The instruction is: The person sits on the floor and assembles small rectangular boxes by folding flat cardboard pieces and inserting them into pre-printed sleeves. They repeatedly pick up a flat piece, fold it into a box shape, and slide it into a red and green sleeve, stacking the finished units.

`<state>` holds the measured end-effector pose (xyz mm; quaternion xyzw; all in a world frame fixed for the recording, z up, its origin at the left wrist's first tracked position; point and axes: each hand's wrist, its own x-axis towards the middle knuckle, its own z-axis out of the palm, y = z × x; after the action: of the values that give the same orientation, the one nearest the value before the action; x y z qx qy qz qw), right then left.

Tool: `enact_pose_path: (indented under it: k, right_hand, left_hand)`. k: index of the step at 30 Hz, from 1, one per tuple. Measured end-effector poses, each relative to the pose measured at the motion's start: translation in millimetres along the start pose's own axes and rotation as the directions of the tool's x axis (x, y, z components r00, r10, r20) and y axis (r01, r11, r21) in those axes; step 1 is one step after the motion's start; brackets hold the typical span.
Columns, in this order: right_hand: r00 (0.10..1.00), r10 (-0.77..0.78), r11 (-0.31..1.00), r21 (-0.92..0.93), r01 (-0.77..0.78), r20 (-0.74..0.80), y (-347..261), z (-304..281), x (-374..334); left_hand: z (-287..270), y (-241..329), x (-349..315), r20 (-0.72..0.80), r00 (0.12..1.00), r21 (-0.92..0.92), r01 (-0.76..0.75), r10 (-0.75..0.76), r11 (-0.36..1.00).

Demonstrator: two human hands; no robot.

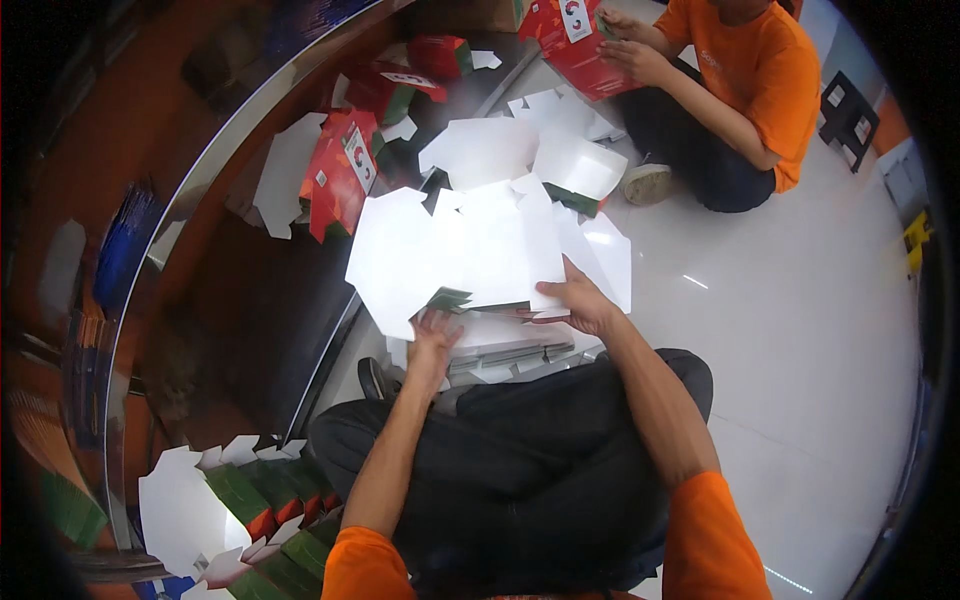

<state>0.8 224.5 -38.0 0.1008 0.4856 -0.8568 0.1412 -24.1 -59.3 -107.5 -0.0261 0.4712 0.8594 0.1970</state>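
A flat cardboard carton blank (480, 245), white side up with cut flaps, is spread out in front of my crossed legs. My right hand (583, 300) grips its right edge, thumb on top and fingers underneath. At its lower left edge my left hand (436, 338) is closed on the board beside a small folded green flap (448, 298). Below the blank lies a stack of flat blanks (515, 345), partly hidden by it. More white blanks (605, 250) lie on the floor just beyond and to the right.
Red and green cartons (345, 170) stand at the far left. Part-folded green cartons (240, 500) sit in rows at the lower left. A metal-edged shelf (165, 240) curves along the left. Across from me a person in an orange shirt (750, 80) holds a red carton (570, 50).
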Motion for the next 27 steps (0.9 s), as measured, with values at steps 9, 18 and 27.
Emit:
enact_pose_path:
  k: [9,18,27]
  right_hand:
    - [0.973,-0.229,0.916,-0.344,0.206,-0.028,-9,20,-4]
    - [0.964,-0.26,0.933,-0.269,0.238,-0.049,-18,27,-9]
    - [0.979,-0.172,0.982,-0.091,0.163,-0.107,-31,29,-15]
  left_hand:
    - [56,22,-15,-0.128,0.983,-0.042,0.126,-0.13,0.991]
    - [50,30,-11,0.019,1.0,-0.291,0.027,-0.023,0.956]
    - [41,31,-10,0.018,0.999,-0.151,-0.044,0.047,0.988]
